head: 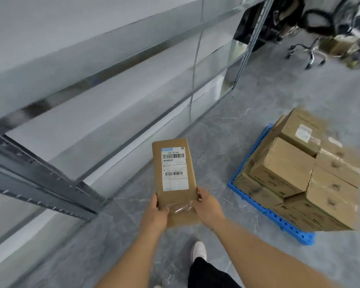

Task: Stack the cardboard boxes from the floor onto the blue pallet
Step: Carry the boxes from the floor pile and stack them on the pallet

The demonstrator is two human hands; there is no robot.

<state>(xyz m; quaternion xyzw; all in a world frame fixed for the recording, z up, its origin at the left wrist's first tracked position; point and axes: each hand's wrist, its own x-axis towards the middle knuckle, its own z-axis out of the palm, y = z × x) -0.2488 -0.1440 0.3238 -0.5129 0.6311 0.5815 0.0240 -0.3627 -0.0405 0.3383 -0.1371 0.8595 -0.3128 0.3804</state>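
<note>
I hold a small flat cardboard box (175, 175) with a white shipping label in front of me, above the grey floor. My left hand (156, 213) grips its near left corner and my right hand (207, 206) grips its near right corner. To the right lies the blue pallet (246, 160), carrying several stacked cardboard boxes (303, 169) in layers. The held box is to the left of the pallet, apart from the stack.
A grey metal shelving rack (50, 179) runs along the left. An office chair base (308, 53) and another cardboard box (339, 45) stand at the far right back. My white shoe (199, 250) is on the marbled grey floor below the held box.
</note>
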